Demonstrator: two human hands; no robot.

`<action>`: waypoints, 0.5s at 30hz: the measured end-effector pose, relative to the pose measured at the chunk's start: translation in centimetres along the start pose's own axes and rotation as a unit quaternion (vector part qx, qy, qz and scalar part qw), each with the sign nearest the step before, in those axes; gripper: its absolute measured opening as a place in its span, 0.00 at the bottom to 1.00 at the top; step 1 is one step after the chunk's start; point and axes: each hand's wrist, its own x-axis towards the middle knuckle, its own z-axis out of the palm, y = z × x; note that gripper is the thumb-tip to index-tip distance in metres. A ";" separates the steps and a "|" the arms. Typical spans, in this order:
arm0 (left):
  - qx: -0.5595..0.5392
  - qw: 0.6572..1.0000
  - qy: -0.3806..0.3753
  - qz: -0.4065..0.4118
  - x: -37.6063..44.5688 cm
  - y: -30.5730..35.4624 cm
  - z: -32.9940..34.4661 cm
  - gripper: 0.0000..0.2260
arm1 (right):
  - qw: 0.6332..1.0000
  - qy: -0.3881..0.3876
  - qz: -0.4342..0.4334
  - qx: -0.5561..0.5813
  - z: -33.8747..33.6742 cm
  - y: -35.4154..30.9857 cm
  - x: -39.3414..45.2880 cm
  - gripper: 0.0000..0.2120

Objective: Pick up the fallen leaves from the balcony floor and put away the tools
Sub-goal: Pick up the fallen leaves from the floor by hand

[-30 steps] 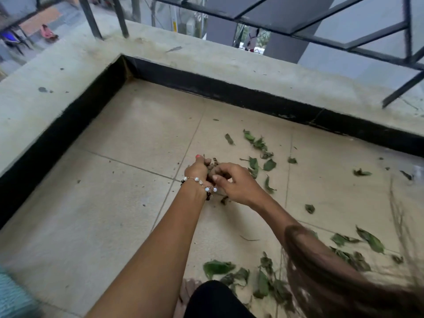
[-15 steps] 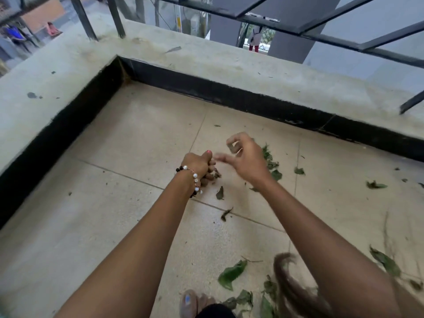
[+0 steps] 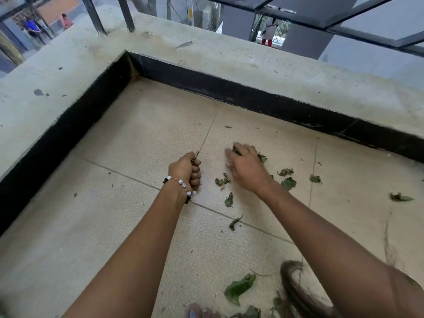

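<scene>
Left hand [image 3: 185, 169] fisted around gathered leaves [image 3: 196, 155]. Right hand [image 3: 246, 167] fingers spread, pressing on leaf pile [image 3: 261, 157]; grip unclear. Loose leaves scattered on balcony floor [image 3: 137, 157].

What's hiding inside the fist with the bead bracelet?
A few green leaf bits poke out the top of the left hand. The curled fingers cover the rest, so how many leaves it holds cannot be seen. The right hand reaches onto more leaves on the floor.
</scene>
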 end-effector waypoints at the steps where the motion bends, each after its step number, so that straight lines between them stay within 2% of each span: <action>1: -0.006 1.000 0.002 0.001 -0.1 0.0 0.0 0.16 | 1.000 0.005 -0.016 0.016 0.2 -0.4 -0.4 0.23; 3: -0.017 1.000 0.008 0.003 -0.3 -0.2 -0.2 0.16 | 0.998 -0.002 -0.051 0.033 0.4 -1.2 -1.3 0.23; 6: -0.026 0.999 0.019 0.009 -0.8 -0.5 -0.3 0.15 | 0.995 -0.036 -0.090 -0.015 1.0 -2.2 -3.2 0.26; 12: -0.021 0.999 0.030 0.013 -1.8 -1.3 -1.2 0.14 | 0.988 -0.095 -0.111 -0.042 2.0 -1.6 -7.8 0.31; 15: -0.017 0.999 0.032 0.012 -2.4 -1.9 -1.5 0.14 | 0.994 -0.074 -0.069 0.028 1.9 -1.4 -9.7 0.25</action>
